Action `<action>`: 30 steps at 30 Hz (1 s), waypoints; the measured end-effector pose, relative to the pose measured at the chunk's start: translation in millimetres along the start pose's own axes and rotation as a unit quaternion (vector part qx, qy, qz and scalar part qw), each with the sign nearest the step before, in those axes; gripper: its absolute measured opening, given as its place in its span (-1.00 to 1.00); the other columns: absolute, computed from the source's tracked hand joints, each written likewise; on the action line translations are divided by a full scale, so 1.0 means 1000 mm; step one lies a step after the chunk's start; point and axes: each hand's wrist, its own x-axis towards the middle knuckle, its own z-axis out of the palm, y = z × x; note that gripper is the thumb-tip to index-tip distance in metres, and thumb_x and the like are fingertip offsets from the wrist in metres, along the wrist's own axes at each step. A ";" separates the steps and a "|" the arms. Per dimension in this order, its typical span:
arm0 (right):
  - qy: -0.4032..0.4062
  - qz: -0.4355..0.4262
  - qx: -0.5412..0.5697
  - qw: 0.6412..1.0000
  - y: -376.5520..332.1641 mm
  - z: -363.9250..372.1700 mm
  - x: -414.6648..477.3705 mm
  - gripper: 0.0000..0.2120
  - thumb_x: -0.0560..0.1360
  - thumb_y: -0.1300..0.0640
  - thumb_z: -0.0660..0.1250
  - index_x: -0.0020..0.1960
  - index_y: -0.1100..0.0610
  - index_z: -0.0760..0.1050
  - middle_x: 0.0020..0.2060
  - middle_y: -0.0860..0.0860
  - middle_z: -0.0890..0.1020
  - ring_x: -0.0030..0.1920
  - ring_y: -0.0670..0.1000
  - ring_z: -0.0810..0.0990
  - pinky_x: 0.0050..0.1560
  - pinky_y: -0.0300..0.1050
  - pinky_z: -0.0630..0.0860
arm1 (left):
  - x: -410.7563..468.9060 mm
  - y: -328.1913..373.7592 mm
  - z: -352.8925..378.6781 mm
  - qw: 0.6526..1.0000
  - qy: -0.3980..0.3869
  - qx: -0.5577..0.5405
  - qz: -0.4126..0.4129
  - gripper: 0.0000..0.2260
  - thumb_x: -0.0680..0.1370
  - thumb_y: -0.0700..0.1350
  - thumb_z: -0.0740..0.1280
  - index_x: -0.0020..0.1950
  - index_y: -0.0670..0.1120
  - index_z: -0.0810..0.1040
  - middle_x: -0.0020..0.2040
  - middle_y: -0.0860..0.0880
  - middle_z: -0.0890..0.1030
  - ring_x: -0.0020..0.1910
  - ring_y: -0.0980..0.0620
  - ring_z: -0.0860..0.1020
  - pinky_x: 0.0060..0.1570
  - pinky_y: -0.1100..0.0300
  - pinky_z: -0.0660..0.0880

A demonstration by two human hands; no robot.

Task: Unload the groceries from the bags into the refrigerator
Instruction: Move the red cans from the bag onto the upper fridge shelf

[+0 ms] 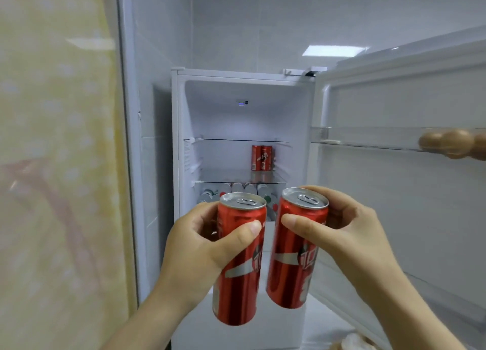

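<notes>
White tiled walls surround an open refrigerator (181,129), its door (394,192) swung to the right with eggs (447,143) in the rack. Left hand (200,247) grips one red can (240,260); right hand (339,228) grips a second can (297,247), both upright before the opening. Two matching cans (261,157) already stand on the middle glass shelf (226,176). Recommended: carry both level and set them just beside that pair, bases flat, before releasing.
</notes>
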 end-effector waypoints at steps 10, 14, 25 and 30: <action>-0.002 0.010 -0.011 1.000 0.064 0.038 0.086 -0.53 0.09 -0.07 0.55 0.00 -0.05 0.64 -0.16 -0.15 0.72 -0.11 -0.14 0.69 -0.16 -0.27 0.58 | 0.080 -0.063 -0.023 0.999 0.029 0.029 -0.013 -0.59 0.15 0.25 0.45 -0.06 0.15 0.63 -0.10 0.07 0.70 -0.13 0.11 0.67 -0.18 0.23 0.62; -0.007 0.000 -0.002 1.000 0.092 0.039 0.126 -0.56 0.12 -0.04 0.55 0.00 -0.06 0.64 -0.15 -0.14 0.72 -0.10 -0.13 0.69 -0.13 -0.24 0.58 | 0.120 -0.086 -0.019 0.998 0.042 0.042 0.000 -0.58 0.16 0.27 0.43 -0.06 0.15 0.64 -0.10 0.08 0.70 -0.12 0.13 0.66 -0.23 0.30 0.59; 0.005 0.011 0.038 0.999 0.170 0.047 0.229 -0.46 0.07 -0.11 0.53 0.05 -0.06 0.62 -0.14 -0.16 0.71 -0.11 -0.17 0.68 -0.22 -0.35 0.57 | 0.220 -0.155 -0.011 0.995 0.076 0.059 0.005 -0.53 0.16 0.27 0.41 -0.03 0.07 0.64 -0.13 0.08 0.70 -0.13 0.08 0.67 -0.23 0.26 0.58; 0.027 0.025 0.035 0.999 0.201 0.057 0.272 -0.40 0.05 -0.14 0.52 0.08 -0.06 0.62 -0.12 -0.17 0.71 -0.10 -0.18 0.68 -0.17 -0.29 0.58 | 0.271 -0.182 -0.011 0.996 0.068 0.051 0.003 -0.60 0.20 0.21 0.50 -0.05 0.06 0.65 -0.14 0.06 0.71 -0.15 0.09 0.68 -0.21 0.25 0.62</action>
